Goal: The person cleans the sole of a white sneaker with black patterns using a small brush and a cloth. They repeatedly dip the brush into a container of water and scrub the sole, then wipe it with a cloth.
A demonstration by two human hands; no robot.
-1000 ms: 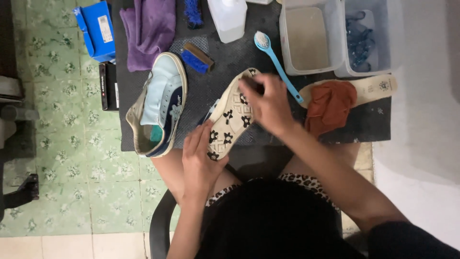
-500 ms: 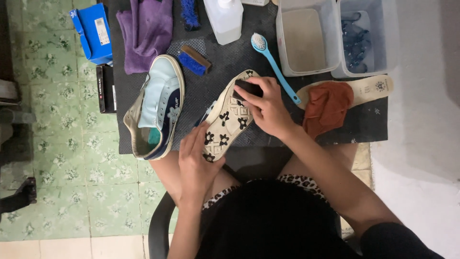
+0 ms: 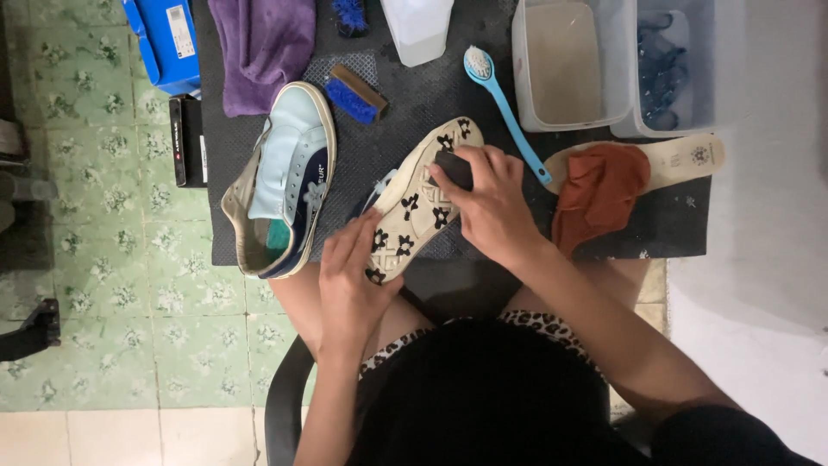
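Observation:
A sneaker [image 3: 414,203] lies sole-up in front of me, its cream sole marked with black flower shapes. My left hand [image 3: 349,289] grips its near end from below. My right hand [image 3: 490,205] presses a small dark block [image 3: 453,168] against the sole near its far end. The matching light-blue and navy sneaker [image 3: 285,177] rests on its side to the left on the dark mat [image 3: 405,103].
On the mat: a purple cloth [image 3: 259,43], a blue-bristled wooden brush [image 3: 352,93], a long light-blue brush [image 3: 504,108], a white jug [image 3: 418,26], two clear tubs [image 3: 573,60], a rust cloth [image 3: 599,194] over an insole [image 3: 686,160]. A blue box [image 3: 164,39] sits far left above green tiled floor.
My right hand with the dark block has slid along the sole. The left hand keeps its hold on the sneaker's near end.

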